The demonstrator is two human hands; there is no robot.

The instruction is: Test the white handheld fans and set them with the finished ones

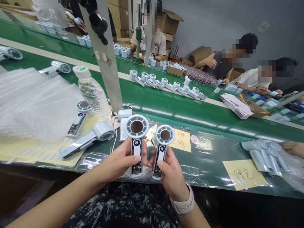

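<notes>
Two light-blue handheld fans are held upright side by side over the bench's front edge. My left hand [127,156] grips one handheld fan [136,142], its thumb resting on the lower handle. In my right hand [171,167] is the other handheld fan [162,152], with the thumb on its handle too. Both round displays read "20", and the lower handles show circuit-like parts. Left of my hands, a handheld fan [87,141] lies on yellow paper, and another fan [79,120] lies behind it near a water bottle [92,90].
Clear plastic bags [35,104] are piled at the left. A metal post [105,60] rises beyond the bottle. Several fans [166,84] lie along the green conveyor [152,101]. At right, bagged fans [267,155] lie beside a yellow note [245,174], with a co-worker's hand [294,148] close by.
</notes>
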